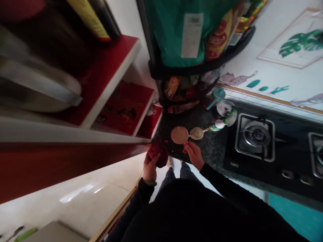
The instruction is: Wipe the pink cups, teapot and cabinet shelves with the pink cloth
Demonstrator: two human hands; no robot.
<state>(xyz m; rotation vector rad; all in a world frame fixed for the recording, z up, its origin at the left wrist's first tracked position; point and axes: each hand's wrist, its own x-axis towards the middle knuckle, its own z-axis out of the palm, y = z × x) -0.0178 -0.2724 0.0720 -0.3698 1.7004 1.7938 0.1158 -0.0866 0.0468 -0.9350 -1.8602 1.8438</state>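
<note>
My left hand (150, 168) is closed around a bunched dark red cloth (158, 155) at the counter's near left edge. With its fingers pinched, my right hand (194, 154) grips the lower edge of a round, flat pink piece (179, 135), which looks like a small lid or dish with a short handle. It lies over the dark counter (209, 153). Just right of it is a small cream round pot or lid (197, 133) with a handle. Small crumbs or bits show on the counter between my hands.
A spray bottle (219, 125), a teal dipper (217, 95) and a metal lid (224, 108) stand behind. To the right is a black gas hob (252, 161). A black rack (181, 71) with food packets rises at the back; red shelves (111, 80) jut out at left.
</note>
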